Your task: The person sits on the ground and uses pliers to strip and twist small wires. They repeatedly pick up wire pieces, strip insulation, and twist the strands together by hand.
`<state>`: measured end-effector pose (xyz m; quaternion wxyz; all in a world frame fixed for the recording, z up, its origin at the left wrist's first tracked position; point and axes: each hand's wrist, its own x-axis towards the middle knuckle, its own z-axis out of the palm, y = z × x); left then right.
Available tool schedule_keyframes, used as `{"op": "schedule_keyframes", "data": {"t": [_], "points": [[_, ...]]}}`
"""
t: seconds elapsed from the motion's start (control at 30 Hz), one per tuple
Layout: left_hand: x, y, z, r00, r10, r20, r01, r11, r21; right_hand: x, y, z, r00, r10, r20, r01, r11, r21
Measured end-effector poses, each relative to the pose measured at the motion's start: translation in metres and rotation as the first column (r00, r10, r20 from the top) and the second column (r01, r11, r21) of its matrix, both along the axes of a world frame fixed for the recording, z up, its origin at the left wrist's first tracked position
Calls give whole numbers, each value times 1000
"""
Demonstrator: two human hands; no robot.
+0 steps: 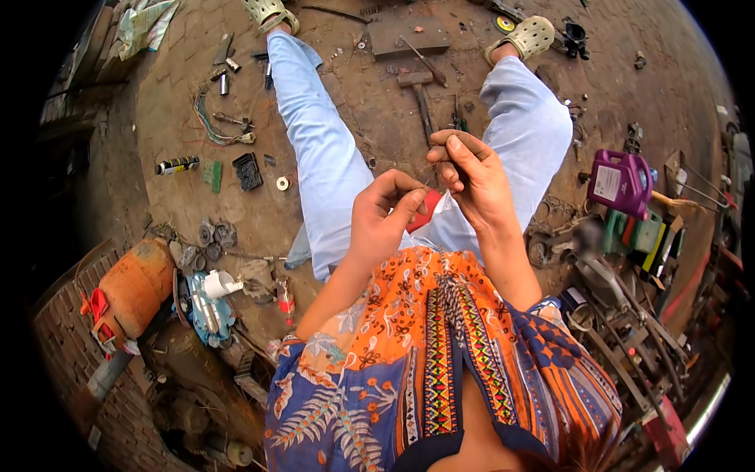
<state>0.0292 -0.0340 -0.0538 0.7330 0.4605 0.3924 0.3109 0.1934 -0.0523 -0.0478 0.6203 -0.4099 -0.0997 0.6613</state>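
In front of my lap, my left hand (pixel 385 214) is closed, thumb and forefinger pinched together. A little higher and to its right is my right hand (pixel 481 179), its fingertips also pinched, with the other fingers curled. A fine thread-like sliver seems to show between the two sets of fingertips, too small to name. Just beneath the hands, a red object (pixel 425 212) and a bit of whitish plastic (pixel 445 211) lie between my legs, partly covered. Beyond the fingers, a hammer (pixel 421 101) rests on the ground between my knees.
A metal block (pixel 409 39) and a screwdriver (pixel 425 61) lie between my feet. Leftward are a wire bundle (pixel 211 122), a spray can (pixel 178 165) and an orange cylinder (pixel 138 287). To the right stand a purple jug (pixel 617 185) and piled metal parts (pixel 605 287).
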Motion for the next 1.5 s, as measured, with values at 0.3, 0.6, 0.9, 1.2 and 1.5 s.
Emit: {"op": "schedule_keyframes", "data": {"t": [0.3,0.6,0.9,1.2,1.5], "points": [[3,6,13,999,-30,-34,25,992,-126,-11,0,8,978,-106,178,104,994,19],[14,12,12,962,116,-247,45,825,564,-11,0,21,968,-89,234,78,995,55],[13,7,26,990,80,-115,-69,993,92,-17,-3,32,919,42,391,-46,999,1],[16,7,16,991,125,-56,-117,985,124,-19,-5,25,978,-47,203,44,999,24],[12,9,26,951,243,-189,-135,881,454,-21,-5,33,927,-38,374,27,999,34]]}}
